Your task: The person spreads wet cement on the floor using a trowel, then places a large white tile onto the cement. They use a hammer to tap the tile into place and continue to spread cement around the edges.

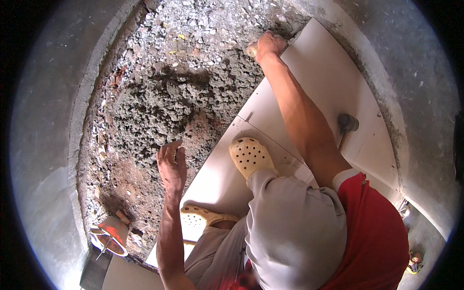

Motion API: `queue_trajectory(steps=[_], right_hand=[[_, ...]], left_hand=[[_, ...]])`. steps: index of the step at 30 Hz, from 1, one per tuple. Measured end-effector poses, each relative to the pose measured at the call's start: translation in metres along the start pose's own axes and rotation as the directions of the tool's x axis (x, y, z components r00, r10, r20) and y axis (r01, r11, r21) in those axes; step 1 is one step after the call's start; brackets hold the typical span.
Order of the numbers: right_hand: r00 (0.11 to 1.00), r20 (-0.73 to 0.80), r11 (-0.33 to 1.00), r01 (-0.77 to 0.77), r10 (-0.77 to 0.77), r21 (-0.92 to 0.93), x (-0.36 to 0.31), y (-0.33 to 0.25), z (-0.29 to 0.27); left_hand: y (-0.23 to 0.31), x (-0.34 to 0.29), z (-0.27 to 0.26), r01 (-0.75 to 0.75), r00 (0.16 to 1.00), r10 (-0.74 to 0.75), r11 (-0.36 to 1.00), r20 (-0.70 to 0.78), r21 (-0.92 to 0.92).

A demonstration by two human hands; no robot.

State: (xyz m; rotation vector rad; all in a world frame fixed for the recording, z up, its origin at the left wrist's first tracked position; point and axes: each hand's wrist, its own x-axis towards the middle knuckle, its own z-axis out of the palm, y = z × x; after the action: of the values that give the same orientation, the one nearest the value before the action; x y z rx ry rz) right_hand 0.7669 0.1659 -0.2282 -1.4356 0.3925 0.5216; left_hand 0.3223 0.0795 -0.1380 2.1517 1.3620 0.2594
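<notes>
My right hand (270, 47) is closed round a tool with a wooden handle (252, 50), by the far corner of a large white tile (325, 72). The handle's butt shows beside the fist; the working end is hidden. My left hand (172, 166) hovers at the near side of a heap of lumpy grey mortar (154, 106), its fingers bent and thumb apart, with no clear object in it. The tile's edge runs along the mortar bed. Another white tile (212, 176) lies nearer, a thin joint between the two.
A mallet with a black head (349, 123) rests on the tiles, right of my arm. My feet in cream clogs (249, 153) stand on the tiles. A reddish bowl-shaped container (112, 236) lies tipped at lower left. Grey walls (53, 121) border both sides; rubble (208, 19) covers the far ground.
</notes>
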Motion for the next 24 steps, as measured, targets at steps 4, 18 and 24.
queue_trajectory(steps=[4,18,24], right_hand=[[0.929,0.175,0.84,0.37,-0.327,-0.397,0.037,0.034,0.007],[0.921,0.155,0.717,0.376,-0.356,-0.586,0.081,0.044,-0.001],[0.893,0.023,0.763,0.397,-0.449,-0.51,0.078,0.031,0.015]], left_hand=[[0.009,0.0,0.007,-0.007,0.999,0.008,1.0,0.042,-0.024],[0.013,0.003,0.017,0.011,0.998,-0.009,1.0,0.066,-0.02],[0.014,0.0,0.019,0.013,0.995,-0.012,1.0,0.096,-0.017]])
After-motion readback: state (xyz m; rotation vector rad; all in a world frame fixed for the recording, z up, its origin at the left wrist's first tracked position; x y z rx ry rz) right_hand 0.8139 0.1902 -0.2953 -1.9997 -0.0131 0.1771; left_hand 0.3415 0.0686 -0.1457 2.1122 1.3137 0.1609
